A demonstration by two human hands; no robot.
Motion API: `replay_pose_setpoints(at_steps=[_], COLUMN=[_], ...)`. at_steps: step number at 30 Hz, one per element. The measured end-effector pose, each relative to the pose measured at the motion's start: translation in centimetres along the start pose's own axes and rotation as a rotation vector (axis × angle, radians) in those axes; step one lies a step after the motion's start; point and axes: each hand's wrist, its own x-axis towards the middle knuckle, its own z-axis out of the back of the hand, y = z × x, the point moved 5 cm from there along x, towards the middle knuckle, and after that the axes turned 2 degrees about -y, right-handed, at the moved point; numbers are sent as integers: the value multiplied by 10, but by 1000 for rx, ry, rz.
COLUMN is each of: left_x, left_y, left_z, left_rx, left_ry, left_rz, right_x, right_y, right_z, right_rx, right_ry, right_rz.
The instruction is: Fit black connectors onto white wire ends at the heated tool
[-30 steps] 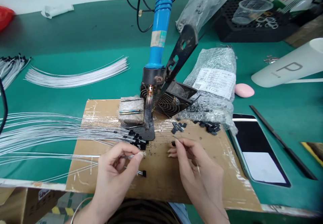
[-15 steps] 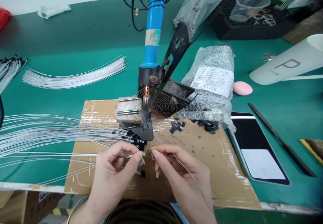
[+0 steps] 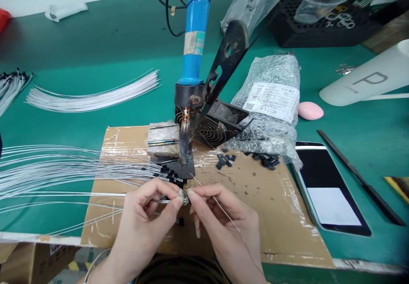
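Observation:
My left hand [image 3: 153,215] is closed in a pinch on a white wire [image 3: 108,194] that runs in from the left. My right hand [image 3: 223,228] is closed too, with a thin strand of solder wire [image 3: 234,225] passing between its fingers. A tiny piece is pinched at its fingertips, mostly hidden. Both sets of fingertips meet just below the soldering iron [image 3: 184,141], which is clamped upright with its tip down. Beside my left hand lie black-tipped white wires [image 3: 128,171]. Several small black connectors [image 3: 225,161] sit to the right of the tip.
Under my hands is a cardboard sheet [image 3: 287,215]. Behind the iron stand a small fan [image 3: 211,130] and a pale block [image 3: 162,147]. To the right are a bubble-wrap bag [image 3: 271,71], a phone [image 3: 332,177], a black-handled tool [image 3: 361,177] and a cup [image 3: 367,77].
My right hand has moved left, bringing its fingertips against those of my left hand. The solder strand has shifted left with it. The view has turned slightly.

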Motion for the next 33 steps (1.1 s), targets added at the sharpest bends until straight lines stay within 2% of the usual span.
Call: replay_pose_setpoints(at_steps=[11, 13, 16, 18, 22, 27, 33], left_x=[1, 2, 4, 6, 10, 14, 23], left_y=[2, 3, 3, 3, 0, -5, -12], left_z=[-1, -1, 0, -1, -3, -3, -4], left_rx=[-1, 8, 46, 71, 96, 168, 229], left_ry=[-19, -17, -29, -42, -71, -97, -82], left_rz=[21, 16, -2, -7, -8, -14, -33], right_x=[-1, 0, -1, -4, -10, -8, -1], right_y=[-6, -5, 0, 1, 5, 18, 24], right_z=[3, 7, 13, 16, 17, 13, 12], right_rx=[-58, -138, -248, -315, -480, -665, -672], right_ry=[10, 12, 18, -3, -20, 49, 68], right_rz=[23, 101, 320, 413, 485, 683, 765])
